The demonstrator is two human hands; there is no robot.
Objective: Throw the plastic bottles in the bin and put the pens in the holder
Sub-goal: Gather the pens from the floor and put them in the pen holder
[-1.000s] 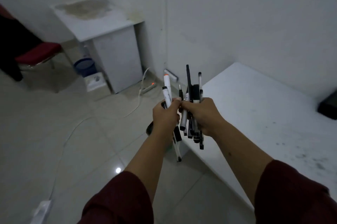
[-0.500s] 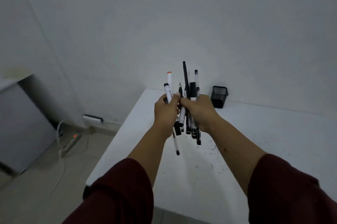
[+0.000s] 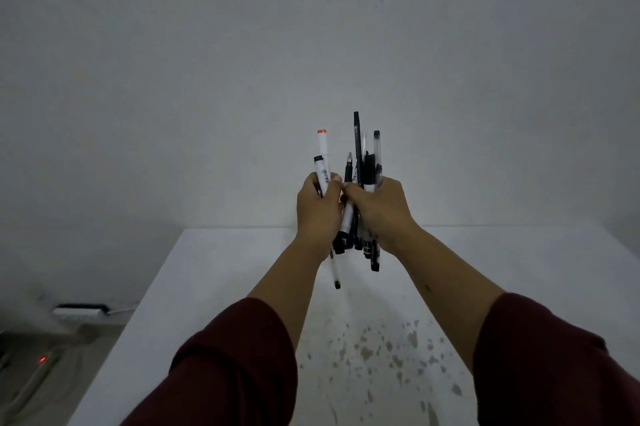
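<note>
A bundle of several pens (image 3: 358,162) stands upright between both hands, held above the far part of the white table (image 3: 214,287). My left hand (image 3: 317,214) grips a white marker with an orange cap (image 3: 322,155) and a thin pen that hangs down below the fist. My right hand (image 3: 384,214) is closed around the black and clear pens. The two hands touch at the thumbs. No pen holder, bottle or bin shows; my hands and the pens cover the table's back edge at the centre.
The table reaches the grey wall (image 3: 311,44) behind it, and dark speckles (image 3: 381,353) mark its near surface. Left of the table, on the floor, lie a white power strip (image 3: 79,311) and a cable with a red light (image 3: 43,359).
My view has swung right, from the floor and cabinet onto the table and wall. The black mesh holder seen half a second ago is out of sight. Both hands still grip the pens.
</note>
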